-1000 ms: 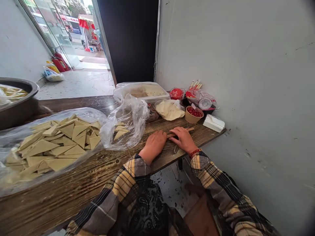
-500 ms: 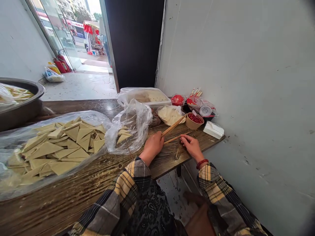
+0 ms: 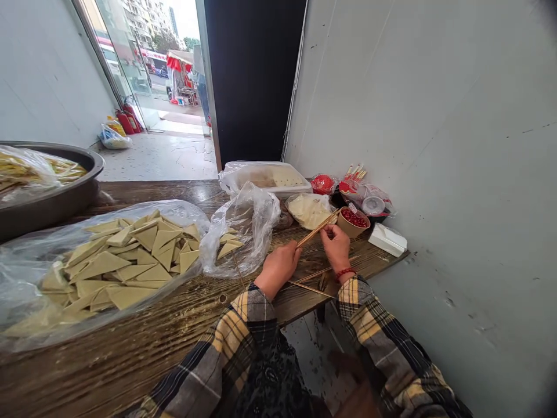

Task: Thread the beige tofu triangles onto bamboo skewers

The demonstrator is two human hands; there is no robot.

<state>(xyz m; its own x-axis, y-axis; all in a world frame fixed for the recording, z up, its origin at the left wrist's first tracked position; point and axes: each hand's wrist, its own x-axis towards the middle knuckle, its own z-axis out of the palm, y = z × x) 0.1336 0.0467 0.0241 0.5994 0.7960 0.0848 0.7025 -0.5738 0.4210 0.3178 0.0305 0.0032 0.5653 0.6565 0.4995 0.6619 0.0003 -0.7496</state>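
My left hand (image 3: pixel 281 268) is closed around a small bundle of thin bamboo skewers (image 3: pixel 314 232), which slants up and away to the right. At the bundle's far part, my right hand (image 3: pixel 337 247) is closed, with thumb and fingertips pinched against the skewers; how many they grip is hidden. Several loose skewers (image 3: pixel 312 288) lie on the wooden table below my hands. Just beyond my right hand stands a paper cup (image 3: pixel 349 227) of small red pieces. To the left, a clear plastic bag (image 3: pixel 256 255) holds a few pale triangular slices (image 3: pixel 229 248).
A large pile of pale triangular slices (image 3: pixel 143 255) lies on plastic sheeting at left, beside a big dark basin (image 3: pixel 93 168). A lidded tray (image 3: pixel 300 188), a bag of pale food (image 3: pixel 311 210) and a white box (image 3: pixel 388 239) line the far side near the wall (image 3: pixel 456 174).
My right hand has moved up and away from the lower skewers to the far part of the bundle. Loose skewers now show on the table. The view has shifted slightly.
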